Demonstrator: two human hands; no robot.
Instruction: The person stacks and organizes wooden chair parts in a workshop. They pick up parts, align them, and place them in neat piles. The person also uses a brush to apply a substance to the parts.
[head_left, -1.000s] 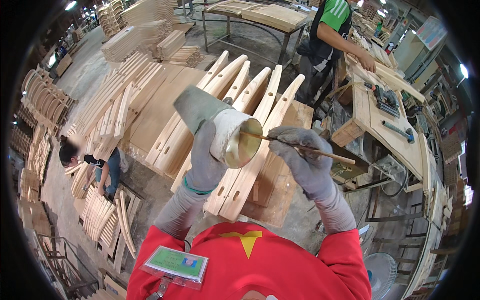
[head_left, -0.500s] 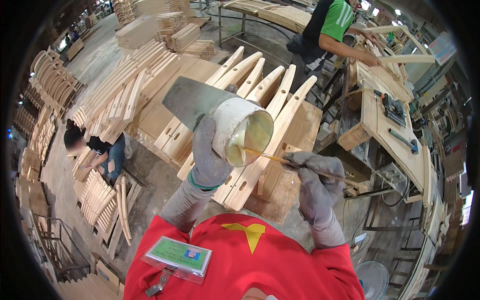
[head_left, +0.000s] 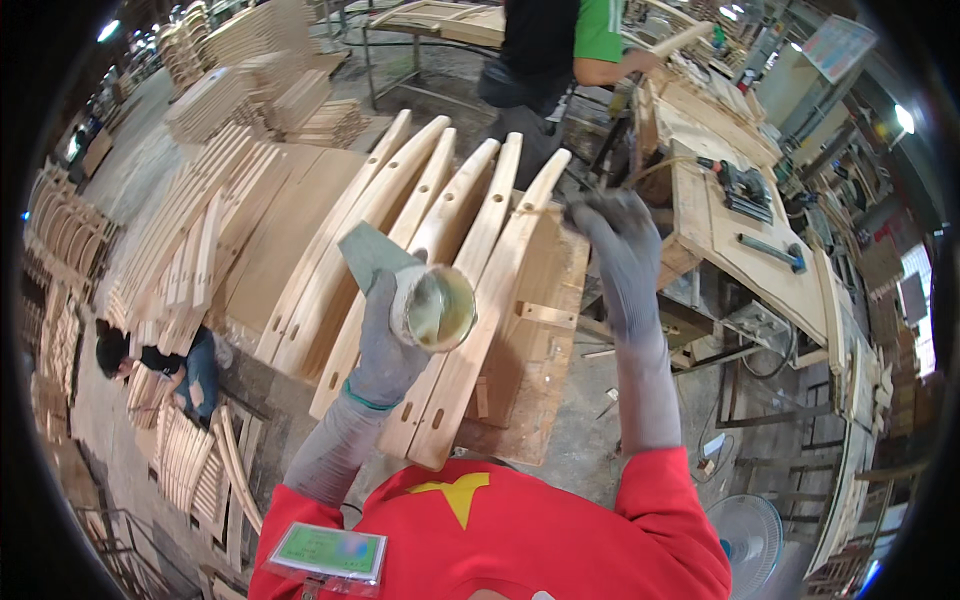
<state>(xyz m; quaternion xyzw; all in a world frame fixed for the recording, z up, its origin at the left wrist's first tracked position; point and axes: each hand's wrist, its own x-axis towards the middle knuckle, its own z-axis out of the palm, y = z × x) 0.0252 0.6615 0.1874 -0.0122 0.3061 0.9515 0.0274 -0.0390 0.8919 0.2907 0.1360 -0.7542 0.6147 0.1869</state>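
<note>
Left hand (head_left: pixel 385 345), gloved: clamped round a glue pot (head_left: pixel 432 307). Right hand (head_left: pixel 618 245), gloved: pinching a thin stick (head_left: pixel 548 208) against the outermost curved wooden slat (head_left: pixel 492 300). Hands apart.

A: The curved chair parts (head_left: pixel 470 270) are bare pale wood, smooth and matt. Both hands wear grey knitted cloth gloves.

B: The cup (head_left: pixel 432 308) in the left hand (head_left: pixel 385 345) looks plastic, glossy wet inside.
</note>
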